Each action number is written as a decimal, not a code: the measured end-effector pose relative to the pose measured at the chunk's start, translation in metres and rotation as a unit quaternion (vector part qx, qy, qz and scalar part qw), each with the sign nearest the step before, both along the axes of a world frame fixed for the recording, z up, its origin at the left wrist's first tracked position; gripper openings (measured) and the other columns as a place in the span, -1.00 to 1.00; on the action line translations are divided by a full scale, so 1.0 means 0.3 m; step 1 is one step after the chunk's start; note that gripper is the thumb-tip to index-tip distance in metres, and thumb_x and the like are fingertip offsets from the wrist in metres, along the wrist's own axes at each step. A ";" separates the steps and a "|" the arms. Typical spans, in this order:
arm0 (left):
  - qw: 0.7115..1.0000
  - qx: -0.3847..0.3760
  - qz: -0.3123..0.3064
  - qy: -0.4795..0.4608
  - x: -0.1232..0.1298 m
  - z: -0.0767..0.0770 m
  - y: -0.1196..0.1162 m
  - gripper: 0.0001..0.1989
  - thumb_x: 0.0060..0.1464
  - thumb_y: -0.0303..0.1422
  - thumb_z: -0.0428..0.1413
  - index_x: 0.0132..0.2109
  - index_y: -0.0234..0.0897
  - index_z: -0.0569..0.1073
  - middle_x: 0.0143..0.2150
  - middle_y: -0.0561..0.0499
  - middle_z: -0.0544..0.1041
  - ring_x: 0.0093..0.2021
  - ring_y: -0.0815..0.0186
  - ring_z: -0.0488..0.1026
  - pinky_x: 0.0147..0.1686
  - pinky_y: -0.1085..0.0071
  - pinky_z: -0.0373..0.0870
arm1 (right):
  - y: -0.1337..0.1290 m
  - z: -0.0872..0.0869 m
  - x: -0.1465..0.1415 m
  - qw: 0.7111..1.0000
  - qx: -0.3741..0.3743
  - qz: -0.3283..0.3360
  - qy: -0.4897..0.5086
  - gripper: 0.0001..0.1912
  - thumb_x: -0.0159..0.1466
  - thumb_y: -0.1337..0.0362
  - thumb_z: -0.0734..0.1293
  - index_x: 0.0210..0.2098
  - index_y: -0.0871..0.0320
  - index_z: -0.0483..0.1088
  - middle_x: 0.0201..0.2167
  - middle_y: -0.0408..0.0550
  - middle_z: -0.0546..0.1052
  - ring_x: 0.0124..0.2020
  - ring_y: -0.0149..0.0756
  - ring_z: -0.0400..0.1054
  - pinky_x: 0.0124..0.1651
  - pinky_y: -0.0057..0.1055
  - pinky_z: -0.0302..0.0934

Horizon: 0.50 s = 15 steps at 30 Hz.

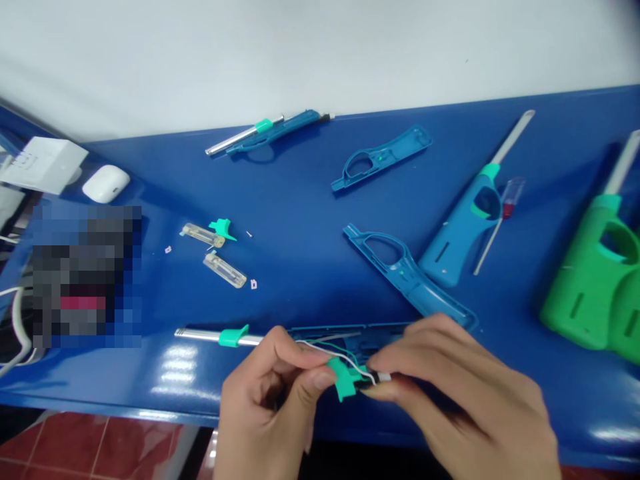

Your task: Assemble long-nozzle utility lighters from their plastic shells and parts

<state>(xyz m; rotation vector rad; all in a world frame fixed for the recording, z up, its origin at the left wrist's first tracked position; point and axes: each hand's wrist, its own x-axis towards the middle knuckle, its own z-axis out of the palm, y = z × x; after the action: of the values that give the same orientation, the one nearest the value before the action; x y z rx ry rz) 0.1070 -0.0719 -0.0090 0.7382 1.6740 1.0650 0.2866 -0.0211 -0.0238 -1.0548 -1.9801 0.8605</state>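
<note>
My left hand (277,400) pinches a mint-green trigger (344,381) between thumb and forefinger. Fingers of my right hand (465,393) close on a small black igniter piece with a white end (383,377), right beside the trigger. A white wire and a thin green wire loop between the two hands. Under them lies a blue lighter shell half (370,328), partly hidden by my fingers. A metal lighter tube (200,335) with a mint-green collar (233,337) sticks out to the left of my left hand.
Blue shell halves (400,263) and an assembled blue lighter (457,227) lie beyond my right hand, near a red screwdriver (507,210). Green lighters (593,267) are far right. Clear fuel tanks (225,269) and tiny parts lie left, near a white earbud case (106,183).
</note>
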 end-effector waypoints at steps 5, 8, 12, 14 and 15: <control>1.000 -0.006 -0.001 -0.001 -0.003 0.000 -0.003 -0.76 0.16 -0.21 0.30 -0.38 -0.24 0.50 -0.57 0.09 0.49 -0.76 0.51 0.21 -0.77 0.59 0.15 | -0.010 -0.009 0.002 0.999 0.006 0.017 -0.036 -0.88 0.43 0.28 0.36 -0.28 0.07 0.41 -0.39 -0.26 0.53 -0.34 -0.46 0.37 -0.21 -0.53 0.31; 1.000 -0.006 -0.003 -0.006 -0.002 -0.001 -0.001 -0.74 0.17 -0.20 0.30 -0.38 -0.24 0.50 -0.58 0.10 0.47 -0.75 0.51 0.22 -0.76 0.60 0.15 | -0.025 -0.011 0.004 0.999 -0.015 0.034 -0.040 -0.90 0.46 0.32 0.30 -0.23 0.08 0.40 -0.34 -0.21 0.51 -0.30 -0.43 0.33 -0.22 -0.50 0.29; 1.000 -0.016 0.003 -0.009 -0.003 0.003 0.003 -0.74 0.17 -0.19 0.30 -0.37 -0.25 0.51 -0.57 0.09 0.48 -0.74 0.51 0.22 -0.75 0.59 0.14 | -0.034 -0.004 -0.002 0.998 -0.024 0.036 -0.051 -0.85 0.46 0.37 0.26 -0.25 0.10 0.40 -0.36 -0.17 0.47 -0.31 -0.39 0.28 -0.28 -0.44 0.25; 1.000 -0.022 0.004 -0.010 -0.004 0.005 0.004 -0.74 0.17 -0.19 0.31 -0.37 -0.25 0.52 -0.58 0.10 0.47 -0.74 0.51 0.21 -0.75 0.58 0.14 | -0.030 0.001 -0.007 0.998 -0.020 0.035 -0.054 -0.81 0.45 0.39 0.25 -0.30 0.11 0.41 -0.40 -0.18 0.46 -0.35 -0.39 0.27 -0.29 -0.42 0.23; 1.000 -0.024 0.004 -0.011 -0.005 0.006 0.004 -0.74 0.16 -0.18 0.31 -0.38 -0.24 0.52 -0.59 0.10 0.46 -0.74 0.50 0.21 -0.75 0.58 0.14 | -0.028 0.003 -0.010 0.998 -0.018 0.035 -0.055 -0.79 0.44 0.41 0.25 -0.31 0.11 0.42 -0.42 -0.18 0.46 -0.36 -0.39 0.26 -0.29 -0.41 0.23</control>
<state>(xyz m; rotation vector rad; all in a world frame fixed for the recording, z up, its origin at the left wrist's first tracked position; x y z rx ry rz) 0.1055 -0.0706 -0.0072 0.6883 1.6793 1.0312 0.2836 -0.0294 -0.0228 -1.0787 -2.1108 0.8959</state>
